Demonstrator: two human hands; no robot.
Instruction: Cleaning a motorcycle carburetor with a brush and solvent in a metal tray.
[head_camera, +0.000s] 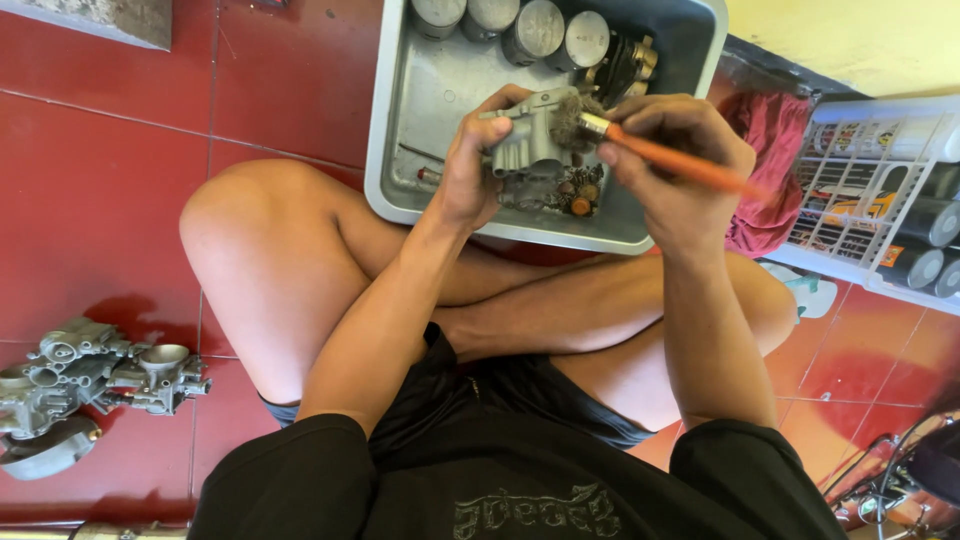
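While I sit cross-legged on the red floor (110, 180), both hands work above the grey tray (400, 130). My left hand (470, 165) is clamped on a grey metal casting (525, 135), long axis roughly upright. My right hand (675, 165), just right of it, pinches an orange-handled brush (670, 160), bristles apparently touching the casting's upper right.

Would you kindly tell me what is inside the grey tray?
The grey tray holds round metal cylinders along its far wall and small loose parts near its front. The left hand and its grey metal part cover the middle.
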